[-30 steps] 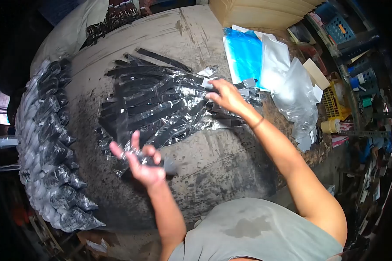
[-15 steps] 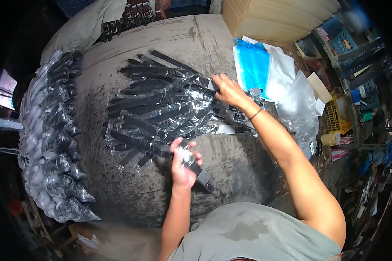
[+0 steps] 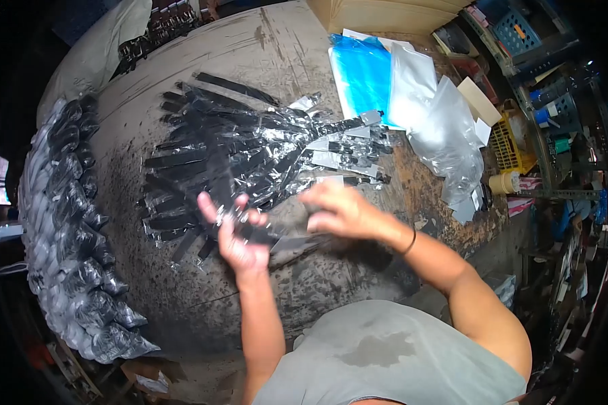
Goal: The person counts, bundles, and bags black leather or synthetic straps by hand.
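Note:
My left hand (image 3: 240, 243) is closed around plastic-wrapped black belts (image 3: 257, 233), with a grey-tagged end sticking out to the right. My right hand (image 3: 344, 212) is close beside it, thumb and fingers bent around the end of a dark, motion-smeared belt that runs across the left palm and up over the pile. Behind both hands lies a fanned pile of black belts (image 3: 189, 152) in clear plastic sleeves. Their grey-tagged ends (image 3: 327, 159) point right, and one tagged end rests on top of the others.
Bundled plastic-wrapped packs (image 3: 74, 223) line the table's left edge. Blue plastic bags (image 3: 361, 77) and clear bags (image 3: 446, 128) lie at the back right, near a large cardboard box (image 3: 385, 15). A yellow basket (image 3: 507, 142) and crowded shelves stand to the right.
My right hand has come from the pile's tagged ends down and toward my left hand, with a blurred belt. The view has shifted; my left hand still grips its belts.

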A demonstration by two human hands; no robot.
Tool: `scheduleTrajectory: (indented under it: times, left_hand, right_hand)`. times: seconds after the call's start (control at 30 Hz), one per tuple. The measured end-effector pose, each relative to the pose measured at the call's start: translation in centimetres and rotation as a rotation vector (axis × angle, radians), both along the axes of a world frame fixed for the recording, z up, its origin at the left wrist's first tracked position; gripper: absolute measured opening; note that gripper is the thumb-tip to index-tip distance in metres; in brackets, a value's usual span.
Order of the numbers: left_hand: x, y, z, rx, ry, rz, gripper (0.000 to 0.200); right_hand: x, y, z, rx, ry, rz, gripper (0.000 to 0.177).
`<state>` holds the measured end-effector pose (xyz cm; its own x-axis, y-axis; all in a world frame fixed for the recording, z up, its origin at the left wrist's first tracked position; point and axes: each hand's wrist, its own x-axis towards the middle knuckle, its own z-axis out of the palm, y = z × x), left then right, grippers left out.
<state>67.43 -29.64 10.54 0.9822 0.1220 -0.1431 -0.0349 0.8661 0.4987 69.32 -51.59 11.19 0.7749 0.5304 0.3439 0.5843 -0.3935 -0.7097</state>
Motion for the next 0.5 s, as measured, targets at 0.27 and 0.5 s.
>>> scheduleTrajectory:
  times: [0.27, 0.5]
  left_hand:
    - [-9.6, 11.2, 11.5, 0.037, -0.601, 0.139, 0.029]
    - [-12.1, 7.6, 11.4, 0.170, -0.353, 0.229, 0.036]
  right_hand:
    - [12.4, -8.9, -7.9, -0.674, -0.091, -0.404, 0.043]
    - [13.6, -8.8, -6.5, -0.843, -0.091, -0.278, 0.039]
